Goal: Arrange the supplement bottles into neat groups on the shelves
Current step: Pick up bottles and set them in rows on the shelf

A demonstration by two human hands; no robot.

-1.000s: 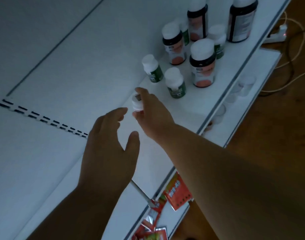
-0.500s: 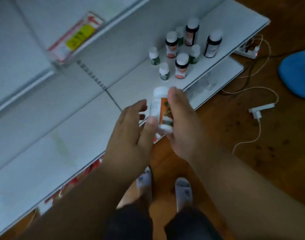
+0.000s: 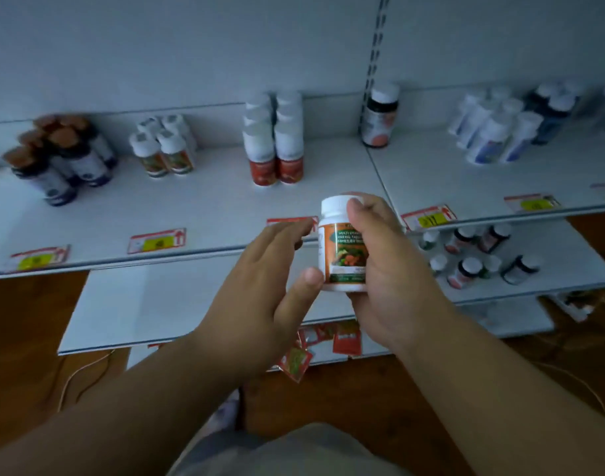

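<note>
My right hand (image 3: 387, 269) grips a white bottle with an orange label (image 3: 342, 250), held upright in front of the upper shelf (image 3: 208, 214). My left hand (image 3: 270, 280) is beside it, fingers spread, thumb tip touching the bottle's lower left edge. On the upper shelf stand groups: dark bottles with brown caps (image 3: 60, 159), small white-capped orange-label bottles (image 3: 163, 149), tall white bottles with red bases (image 3: 273, 139), a single dark bottle (image 3: 379, 115), and white bottles (image 3: 493, 132) with dark ones behind. Several loose bottles (image 3: 473, 255) stand on the lower shelf at the right.
Red and yellow price tags (image 3: 157, 240) line the upper shelf's front edge. A lower white shelf (image 3: 150, 304) juts out below. Red packets (image 3: 328, 345) lie under it. Cables and a power strip (image 3: 576, 304) rest on the wooden floor.
My view has risen from the lower shelf to the upper shelf. My right hand lifted the orange-label bottle up from the lower shelf; my left hand stays close beside it.
</note>
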